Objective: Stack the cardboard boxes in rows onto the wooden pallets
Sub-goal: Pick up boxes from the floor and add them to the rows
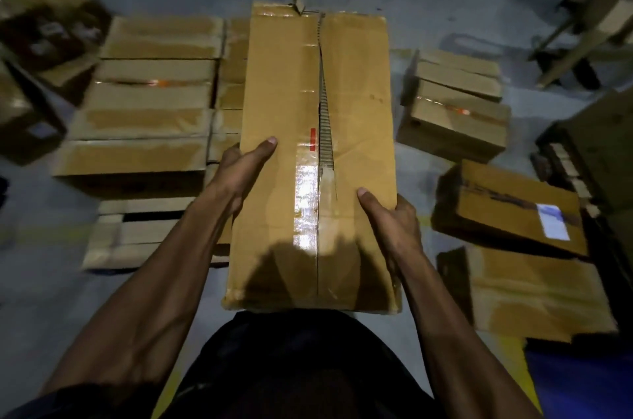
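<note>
I am mid-carry: the long cardboard box (315,158) hangs lengthwise in front of me, left hand (239,171) and right hand (390,223) gripping its long sides, thumbs over the top, fingers hidden beneath. Ahead, a row of boxes (147,103) fills the wooden pallet (137,233). Next, I judge, it goes down against that row's right edge.

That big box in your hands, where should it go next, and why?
Probably lower the big box, gripped at its sides by the left hand and right hand, forward-left beside the row of boxes on the wooden pallet, whose near slats look bare.
</note>
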